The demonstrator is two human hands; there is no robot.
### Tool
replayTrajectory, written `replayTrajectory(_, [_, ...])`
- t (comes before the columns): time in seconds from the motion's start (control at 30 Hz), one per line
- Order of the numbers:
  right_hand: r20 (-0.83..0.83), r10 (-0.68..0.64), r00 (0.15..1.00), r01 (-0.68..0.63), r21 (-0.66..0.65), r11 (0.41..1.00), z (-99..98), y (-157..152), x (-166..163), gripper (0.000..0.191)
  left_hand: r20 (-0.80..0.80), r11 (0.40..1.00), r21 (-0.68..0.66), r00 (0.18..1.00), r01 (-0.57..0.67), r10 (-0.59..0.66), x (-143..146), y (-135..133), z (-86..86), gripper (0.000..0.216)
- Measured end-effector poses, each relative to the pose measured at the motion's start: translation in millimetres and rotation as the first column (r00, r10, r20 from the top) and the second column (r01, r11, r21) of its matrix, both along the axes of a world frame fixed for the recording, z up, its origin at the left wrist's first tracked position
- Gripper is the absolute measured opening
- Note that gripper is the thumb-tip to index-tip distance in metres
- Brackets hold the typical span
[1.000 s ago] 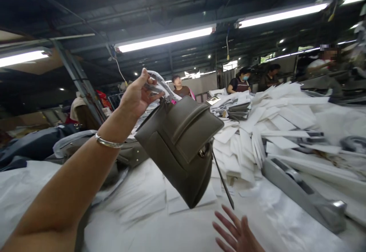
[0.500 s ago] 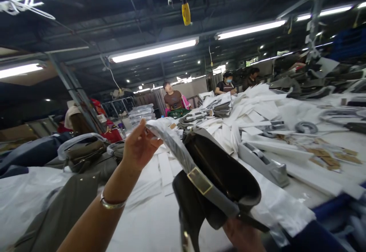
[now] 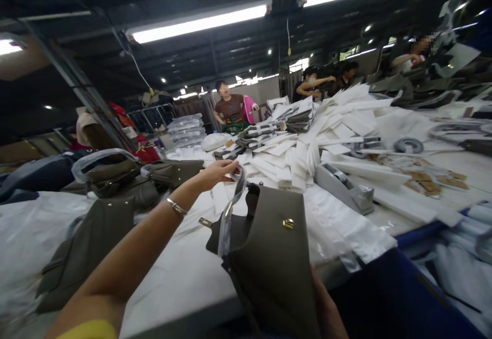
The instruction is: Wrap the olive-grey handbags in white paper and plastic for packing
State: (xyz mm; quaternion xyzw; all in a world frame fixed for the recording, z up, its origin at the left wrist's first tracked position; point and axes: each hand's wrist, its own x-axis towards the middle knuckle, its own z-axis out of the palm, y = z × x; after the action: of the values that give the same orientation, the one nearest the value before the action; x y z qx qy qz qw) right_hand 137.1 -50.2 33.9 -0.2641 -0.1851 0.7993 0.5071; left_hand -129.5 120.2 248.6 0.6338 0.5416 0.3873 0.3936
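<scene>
An olive-grey leather handbag (image 3: 269, 257) with a small brass stud on its front hangs over the near table edge. My left hand (image 3: 219, 171) pinches the bag's plastic-wrapped handle (image 3: 232, 200) and holds it up above the bag. My right hand (image 3: 326, 308) supports the bag from behind and below; only part of the hand shows past the bag's right edge, and its fingers are hidden. A silver bangle sits on my left wrist.
More olive bags (image 3: 126, 180) lie at the left on white sheeting. A heap of white paper pieces (image 3: 307, 149) covers the table's middle, with a grey tape dispenser (image 3: 344, 187) beside it. Several other people (image 3: 230, 107) work at the far end.
The bag has come down from held high to hanging low over the table edge, with its front now toward me. My left hand dropped with the handle, and my right hand went behind the bag.
</scene>
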Motion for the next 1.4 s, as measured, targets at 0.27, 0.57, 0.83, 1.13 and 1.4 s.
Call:
replayTrajectory(0.27, [0.198,0.047,0.979,-0.025,-0.112,0.993,-21.0,-18.5,-0.3,0.108,-0.276,0.981,0.166,0.95,-0.1,0.143,10.1,-84.7,-39.7,0.052])
replayTrajectory(0.57, [0.256,0.107,0.961,-0.079,-0.118,0.99,-11.2,-7.4,18.8,0.109,-0.299,0.863,0.249,0.813,-0.439,0.5,86.1,-279.7,-205.9,0.1])
replayTrajectory(0.83, [0.672,0.052,0.739,-0.53,0.531,0.661,-4.0,-13.6,16.3,0.034,-0.326,0.9,0.389,0.885,-0.195,0.333,8.2,-217.5,-194.9,0.053])
replayTrajectory(1.13, [0.498,-0.806,0.32,-0.743,0.66,0.113,28.6,137.0,37.1,0.068,-0.685,0.933,0.36,0.684,0.019,0.25,8.8,-193.0,-161.6,0.075])
replayTrajectory(1.4, [0.399,-0.888,0.226,-0.774,0.627,0.085,16.7,97.2,53.2,0.044,-0.765,0.96,0.25,0.633,0.124,0.117,8.2,-199.7,-158.5,0.072])
